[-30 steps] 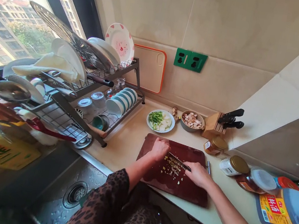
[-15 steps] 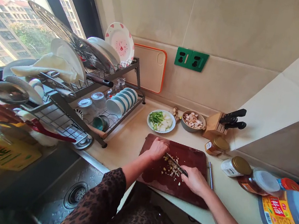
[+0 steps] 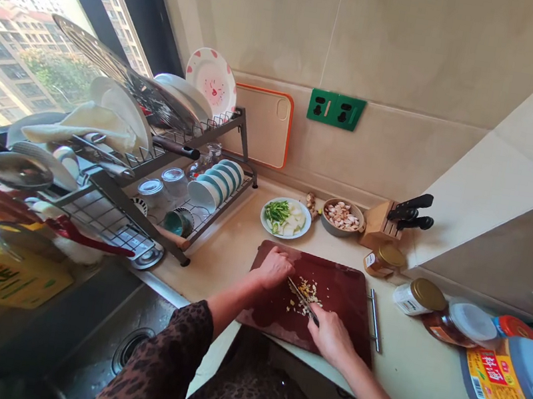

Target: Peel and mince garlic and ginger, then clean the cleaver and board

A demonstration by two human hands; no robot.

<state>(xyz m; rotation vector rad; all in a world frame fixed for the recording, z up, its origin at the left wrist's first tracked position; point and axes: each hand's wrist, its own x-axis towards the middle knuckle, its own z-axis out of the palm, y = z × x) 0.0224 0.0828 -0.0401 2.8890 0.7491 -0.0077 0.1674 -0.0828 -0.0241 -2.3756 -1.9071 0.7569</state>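
Right hand (image 3: 332, 337) grips a kitchen knife (image 3: 302, 299) on chopped garlic (image 3: 306, 297); left hand (image 3: 274, 268) curled closed on the dark red cutting board (image 3: 344, 299). On the worktop (image 3: 414, 371): white plate (image 3: 284, 233) of green onion and white slices, grey bowl (image 3: 342, 217) of pale garlic pieces.

Left hand (image 3: 274, 268) presses down, right hand (image 3: 332, 337) grips.

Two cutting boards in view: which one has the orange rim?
The cream board standing against the wall behind the dish rack has the orange rim. The dark red board lying flat under the left hand and right hand has none.
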